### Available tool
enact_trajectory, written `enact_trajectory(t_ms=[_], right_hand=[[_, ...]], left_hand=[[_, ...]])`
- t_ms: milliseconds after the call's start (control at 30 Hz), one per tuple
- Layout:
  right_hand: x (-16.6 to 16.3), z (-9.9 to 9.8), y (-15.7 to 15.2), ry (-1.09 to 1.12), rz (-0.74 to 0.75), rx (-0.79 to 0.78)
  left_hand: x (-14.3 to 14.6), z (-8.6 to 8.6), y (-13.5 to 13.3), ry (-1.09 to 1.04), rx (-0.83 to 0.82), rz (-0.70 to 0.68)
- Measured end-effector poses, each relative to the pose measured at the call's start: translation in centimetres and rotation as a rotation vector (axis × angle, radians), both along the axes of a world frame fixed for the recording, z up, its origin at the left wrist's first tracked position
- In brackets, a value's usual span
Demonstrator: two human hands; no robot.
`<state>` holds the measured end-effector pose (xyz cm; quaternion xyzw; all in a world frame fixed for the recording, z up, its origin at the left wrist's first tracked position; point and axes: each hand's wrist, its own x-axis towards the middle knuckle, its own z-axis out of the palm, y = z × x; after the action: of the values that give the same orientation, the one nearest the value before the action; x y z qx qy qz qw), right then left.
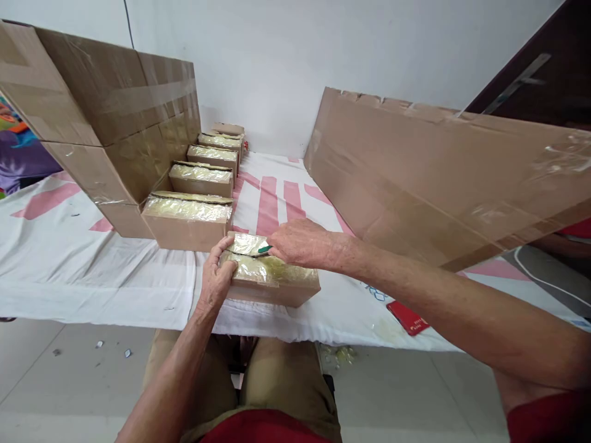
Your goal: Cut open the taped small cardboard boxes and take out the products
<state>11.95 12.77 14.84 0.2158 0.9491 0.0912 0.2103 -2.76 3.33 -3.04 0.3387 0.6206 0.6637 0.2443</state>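
Lying near the front edge of the bench [115,295], a taped carton [272,293] is clamped at its left end by the left hand [216,271]; a green tool [265,249] is clasped in the right hand [298,241] at the top seam [247,256].

Tbl cloth [138,289] here: white w/ pink print, creased on L. Stacked cartons [124,92] far L, row of shiny-topped boxes [184,231] right beside 'em. One more box [272,294] nr front edge, ctr. Big cardboard [415,172] up on R, red packet [409,317] nr edge. Floor [46,381]: grey tiles, few scraps [128,353] L.
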Motion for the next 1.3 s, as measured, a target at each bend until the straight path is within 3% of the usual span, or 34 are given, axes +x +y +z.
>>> enact_trajectory(t_ms=[233,533,767,1000,1300], right_hand=[[1.5,1.3,0.1,-0.070,0.083,0.018],[3.6,1.3,0.8,-0.050,0.086,-0.029],[5.1,1.1,1.1,0.011,-0.043,-0.085],[5.9,0.0,1.0,0.303,-0.165,-0.226],[6.6,-1.1,1.1,0.094,-0.016,-0.036]], left_hand=[[0.2,0.3,-0.2,0.011,-0.035,0.031],[0.3,0.1,0.0,0.054,-0.041,0.051],[0.3,0.0,-0.1,0.080,-0.009,0.040],[0.3,0.0,-0.3,0.084,-0.021,0.042],[0.3,0.1,-0.4,0.093,-0.034,0.047]])
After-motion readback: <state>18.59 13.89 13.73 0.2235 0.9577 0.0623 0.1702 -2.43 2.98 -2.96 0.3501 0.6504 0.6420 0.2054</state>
